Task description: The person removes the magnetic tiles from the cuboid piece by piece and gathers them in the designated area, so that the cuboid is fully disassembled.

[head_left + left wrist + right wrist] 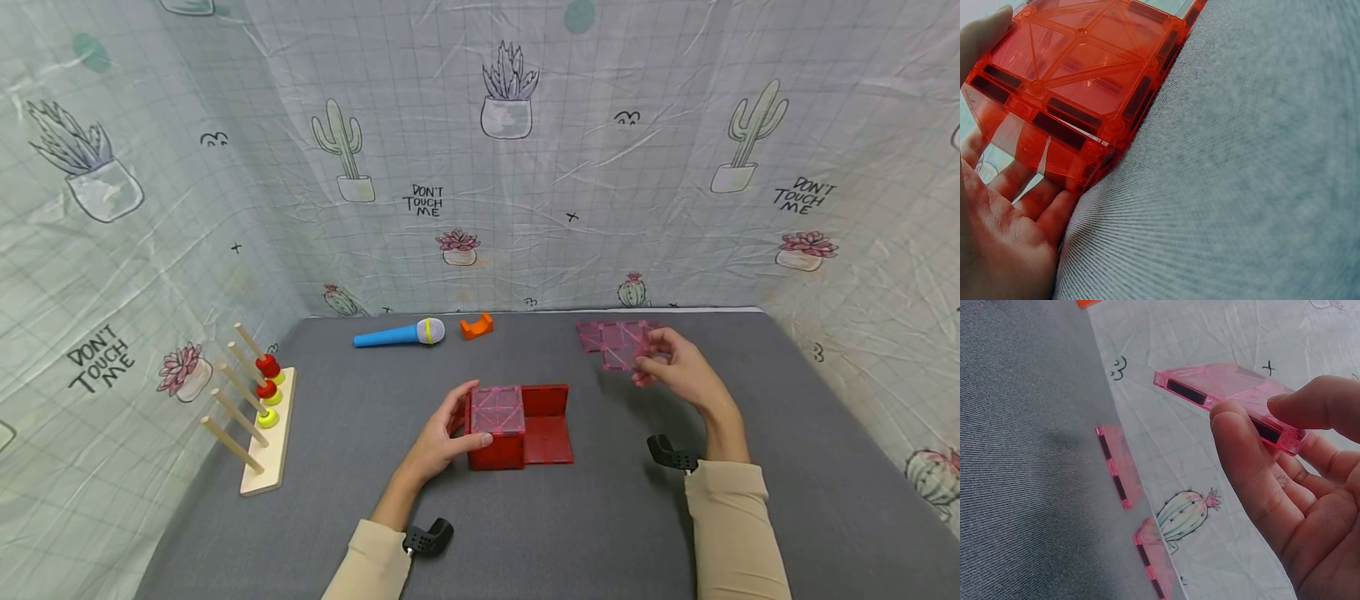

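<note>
My left hand grips a box built of red magnetic tiles, thumb at the near side and fingers round the left. A pink square tile covers the box top. In the left wrist view the box's see-through red wall shows dark magnet strips. Joined to its right are a flat red tile and an upright red tile behind that. My right hand pinches a pink magnetic tile by its edge between thumb and fingers, raised off the table.
More pink tiles lie at the back right, beyond my right hand. A blue toy microphone and an orange curved block lie at the back. A wooden peg stand with red and yellow beads stands left. Printed cloth surrounds the grey table.
</note>
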A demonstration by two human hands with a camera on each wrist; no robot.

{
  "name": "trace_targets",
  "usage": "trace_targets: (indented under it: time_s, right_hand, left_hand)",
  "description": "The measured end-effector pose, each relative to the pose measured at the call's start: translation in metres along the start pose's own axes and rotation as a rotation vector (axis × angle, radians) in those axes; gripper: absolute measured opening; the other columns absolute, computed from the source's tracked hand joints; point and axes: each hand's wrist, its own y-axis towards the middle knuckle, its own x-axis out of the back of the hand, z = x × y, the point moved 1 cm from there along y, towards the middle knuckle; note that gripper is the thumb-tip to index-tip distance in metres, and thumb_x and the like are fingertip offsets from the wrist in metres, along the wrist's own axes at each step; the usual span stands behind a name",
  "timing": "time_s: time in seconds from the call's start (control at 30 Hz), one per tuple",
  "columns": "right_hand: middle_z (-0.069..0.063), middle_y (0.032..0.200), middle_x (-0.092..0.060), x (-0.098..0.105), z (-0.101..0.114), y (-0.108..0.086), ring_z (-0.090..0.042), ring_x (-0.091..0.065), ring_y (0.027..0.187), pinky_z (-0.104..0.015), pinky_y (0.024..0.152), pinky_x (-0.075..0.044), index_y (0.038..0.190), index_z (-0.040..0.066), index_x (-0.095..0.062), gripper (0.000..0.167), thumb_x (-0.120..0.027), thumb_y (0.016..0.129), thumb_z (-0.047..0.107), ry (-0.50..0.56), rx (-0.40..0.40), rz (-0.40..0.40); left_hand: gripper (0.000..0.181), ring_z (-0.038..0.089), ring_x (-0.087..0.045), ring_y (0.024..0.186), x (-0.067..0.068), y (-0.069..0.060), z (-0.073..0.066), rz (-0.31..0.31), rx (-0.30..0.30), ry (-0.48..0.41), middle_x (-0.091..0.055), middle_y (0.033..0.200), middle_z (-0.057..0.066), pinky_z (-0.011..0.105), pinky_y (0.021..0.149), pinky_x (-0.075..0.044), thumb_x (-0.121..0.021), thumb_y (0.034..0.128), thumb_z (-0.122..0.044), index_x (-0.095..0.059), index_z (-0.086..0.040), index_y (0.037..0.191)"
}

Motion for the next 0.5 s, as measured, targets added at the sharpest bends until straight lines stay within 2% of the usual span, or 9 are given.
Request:
trace_targets:
  time_s: [0.37, 0.5]
  right_hand:
    - [-0.025, 0.104, -0.059, -0.0007, -0.0003, 0.0012, -0.012, -0.071, 0.074, -0.040, 0.072, -0.061, 0.128, -0.012, -0.041, 0.040, -0.060, 0.098, 0.004, -0.003, -0.007, 0.014]
    - [-0.027, 0.107, -0.058, -0.0013, 0.0000, 0.0016, -0.012, -0.071, 0.075, -0.039, 0.073, -0.061, 0.131, -0.012, -0.040, 0.042, -0.059, 0.098, 0.006, -0.013, -0.024, 0.030]
  left_hand:
    - [0.083, 0.026, -0.051, 0.130, -0.0004, 0.0003, 0.0008, -0.004, 0.015, 0.012, -0.050, 0.147, 0.001, 0.049, 0.108, -0.042, -0.073, 0.0860, -0.028, -0.030, -0.017, 0.157]
    - [0.083, 0.026, -0.051, 0.130, -0.0004, -0.0001, 0.0007, -0.004, 0.015, 0.009, -0.050, 0.147, 0.001, 0.049, 0.108, -0.041, -0.073, 0.0859, -0.028, -0.030, -0.017, 0.156]
